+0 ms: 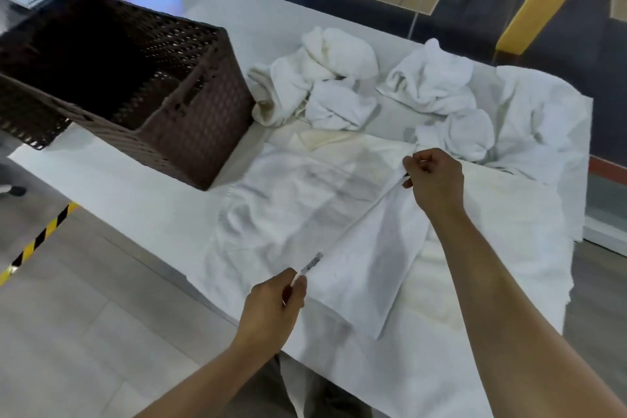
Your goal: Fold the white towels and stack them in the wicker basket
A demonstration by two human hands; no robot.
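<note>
Left hand (274,302) low in the frame, near bottom centre. Its fingers (299,283) are curled, pinching the near corner of a towel (373,265), and a small grey tag (312,262) pokes out just past them. Up and to the right, the right hand (436,176) is clenched on the far corner of that same towel. The edge runs straight and diagonal between the two hands, and the rest of the cloth drapes down to the lower right. Beneath it a flat cloth (288,187) lies spread and wrinkled over the tabletop (135,207), mid-frame. Behind, at upper centre, sits one crumpled heap (325,78) of white towels. A second heap (437,85) sits at upper right, touching a big rumpled sheet (536,119) at the right edge. The brown basket (200,132) stands on the tabletop at upper left, well apart from both hands, and its inside is too dark to read. Yellow-black tape (37,241) marks the floor at the left edge.
</note>
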